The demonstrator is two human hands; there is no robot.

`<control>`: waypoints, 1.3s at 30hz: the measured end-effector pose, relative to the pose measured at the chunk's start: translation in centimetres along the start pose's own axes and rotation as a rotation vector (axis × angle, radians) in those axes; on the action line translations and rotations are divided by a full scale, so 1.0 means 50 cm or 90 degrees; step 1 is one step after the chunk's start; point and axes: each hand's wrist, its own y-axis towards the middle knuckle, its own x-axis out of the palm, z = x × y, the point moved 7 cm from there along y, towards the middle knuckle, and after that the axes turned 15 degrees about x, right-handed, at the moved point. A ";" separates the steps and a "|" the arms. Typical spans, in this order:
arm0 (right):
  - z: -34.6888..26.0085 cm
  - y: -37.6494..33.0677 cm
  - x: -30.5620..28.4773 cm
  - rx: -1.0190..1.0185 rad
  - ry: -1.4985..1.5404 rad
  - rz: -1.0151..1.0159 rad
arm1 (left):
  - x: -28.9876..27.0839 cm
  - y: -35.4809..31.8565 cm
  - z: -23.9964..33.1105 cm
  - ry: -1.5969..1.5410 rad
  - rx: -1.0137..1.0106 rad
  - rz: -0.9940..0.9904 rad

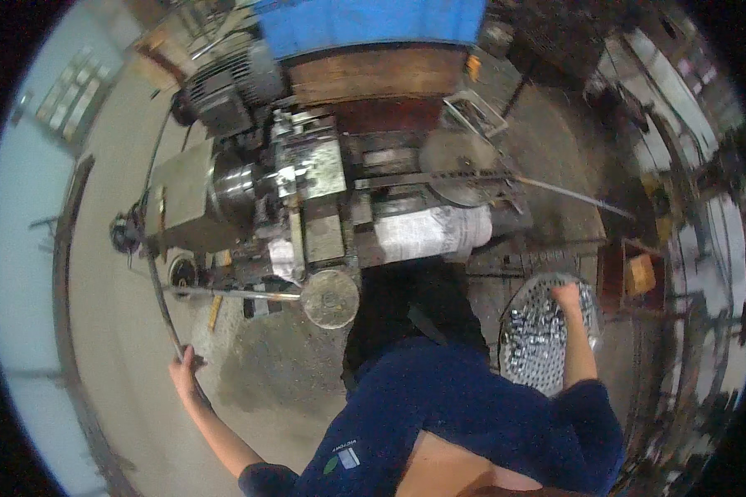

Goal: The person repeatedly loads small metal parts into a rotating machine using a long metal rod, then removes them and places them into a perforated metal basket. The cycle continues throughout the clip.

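My left hand (186, 369) is closed round the lower end of a long dark lever (162, 298) that runs up along the left end of a small lathe (191, 199). At the right, my right hand (565, 296) is over the far part of a perforated metal basket (547, 377). Its fingers look curled together, but blur hides what they hold, if anything. Many small shiny metal pieces (532, 331) lie in the basket. The lathe's round chuck (234, 190) faces a tool block (317, 166) scattered with bright chips.
A round handwheel (330, 298) with a rod sticks out toward me. An electric motor (228, 87) sits behind the lathe. A blue bin (373, 25) stands at the back. Printed paper (427, 234) covers part of the lathe's near side. An open box (641, 273) is beyond the basket.
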 end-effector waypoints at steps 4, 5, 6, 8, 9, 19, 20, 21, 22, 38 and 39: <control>0.034 0.013 -0.012 -0.170 0.058 0.134 | 0.008 -0.004 -0.027 -0.063 -0.010 0.006; 0.036 0.032 -0.022 -0.091 0.119 0.025 | 0.009 -0.007 -0.020 -0.079 -0.005 0.012; 0.005 0.030 -0.064 0.021 0.364 -0.089 | 0.009 -0.004 -0.004 -0.082 0.002 0.007; -0.101 -0.006 -0.236 0.285 0.982 -0.171 | 0.010 -0.006 0.002 -0.100 0.005 0.002; -0.127 0.010 -0.261 0.245 1.071 -0.223 | 0.012 0.005 -0.011 -0.089 0.003 0.004; -1.007 -0.066 -0.740 -0.722 0.567 -0.071 | -0.023 -0.044 0.050 0.455 0.137 0.006; -1.067 -0.093 -0.765 -0.760 0.546 0.002 | -0.019 -0.063 0.072 0.568 0.195 0.002; -1.120 -0.112 -0.773 -0.797 0.439 0.086 | -0.013 -0.075 0.097 0.544 0.066 -0.079; -1.173 -0.132 -0.779 -0.835 0.334 0.168 | -0.021 -0.093 0.098 0.548 0.058 -0.077; -1.364 -0.054 -0.681 -0.609 0.353 -0.082 | -0.039 -0.168 0.036 0.578 -0.014 0.047; -1.380 -0.027 -0.658 -0.742 0.369 0.011 | -0.033 -0.157 0.037 0.598 -0.001 0.043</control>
